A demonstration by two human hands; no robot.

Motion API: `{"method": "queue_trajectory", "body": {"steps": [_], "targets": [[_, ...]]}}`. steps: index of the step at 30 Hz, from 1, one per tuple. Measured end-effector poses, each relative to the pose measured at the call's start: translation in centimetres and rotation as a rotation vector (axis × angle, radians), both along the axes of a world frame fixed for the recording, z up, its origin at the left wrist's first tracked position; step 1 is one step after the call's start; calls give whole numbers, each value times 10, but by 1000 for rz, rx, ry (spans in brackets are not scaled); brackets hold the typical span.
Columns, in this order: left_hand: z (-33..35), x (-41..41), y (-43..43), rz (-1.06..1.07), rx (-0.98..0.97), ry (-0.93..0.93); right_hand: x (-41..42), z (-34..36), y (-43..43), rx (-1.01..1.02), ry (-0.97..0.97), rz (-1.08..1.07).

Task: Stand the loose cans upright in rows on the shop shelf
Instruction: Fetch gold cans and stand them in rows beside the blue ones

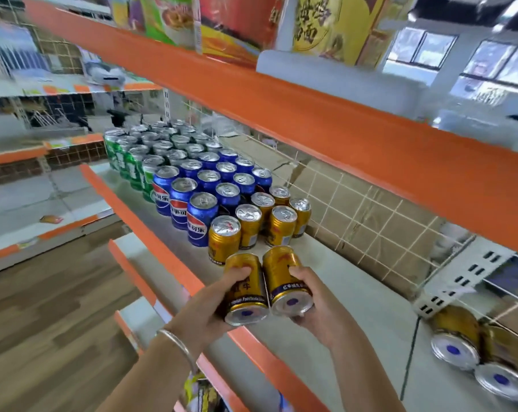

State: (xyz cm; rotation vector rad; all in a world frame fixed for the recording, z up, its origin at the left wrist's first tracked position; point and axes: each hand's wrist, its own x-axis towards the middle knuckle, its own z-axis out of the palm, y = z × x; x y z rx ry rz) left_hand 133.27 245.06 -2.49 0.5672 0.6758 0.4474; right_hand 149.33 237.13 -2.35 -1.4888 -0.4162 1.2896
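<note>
My left hand (205,312) grips a gold can (245,288). My right hand (318,301) grips a second gold can (286,278). They are side by side, tipped over the shelf (355,307). The standing cans (253,221) are just past them. The loose cans (459,340) lie near right.

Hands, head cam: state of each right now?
Left hand: grips a gold can, base toward the camera.
Right hand: grips a second gold can, beside the first.
</note>
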Motion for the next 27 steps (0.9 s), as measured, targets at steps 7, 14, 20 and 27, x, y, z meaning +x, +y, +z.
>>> {"method": "queue_trajectory", "body": {"steps": [7,14,20,27], "targets": [[-14,-18,47,-91,157,82,-5,-21,74,207,-314,-208],[-28,-25,80,-247,373,150,-17,-64,111,62,-806,-359],[-32,-14,91,-319,615,234,-16,-63,110,-324,-864,-317],[-22,0,101,-413,749,183,-41,-19,42,102,-421,52]]}}
